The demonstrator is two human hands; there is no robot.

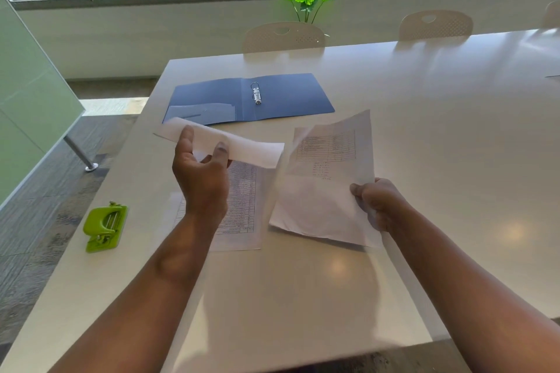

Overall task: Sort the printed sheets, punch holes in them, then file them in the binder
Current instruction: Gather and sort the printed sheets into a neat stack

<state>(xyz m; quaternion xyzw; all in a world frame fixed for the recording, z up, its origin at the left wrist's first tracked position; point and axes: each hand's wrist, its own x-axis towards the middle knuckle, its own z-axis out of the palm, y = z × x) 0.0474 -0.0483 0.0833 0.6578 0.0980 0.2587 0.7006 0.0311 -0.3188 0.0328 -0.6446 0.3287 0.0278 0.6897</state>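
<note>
Left hand [201, 172] pinches a curled white paper sheet [242, 148] above the white table [424, 130], right hand [378, 200] grips a printed white sheet [321, 191].

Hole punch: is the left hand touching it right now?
Apart. The head view shows the hole punch alone on the table, while the left hand holds a sheet well above it.

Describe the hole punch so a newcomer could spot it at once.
Start at the long white table and go to its left edge, left of the printed sheet lying flat. There sits the small lime-green plastic hole punch. It is the only green thing on the table; everything near it is white paper.
</note>
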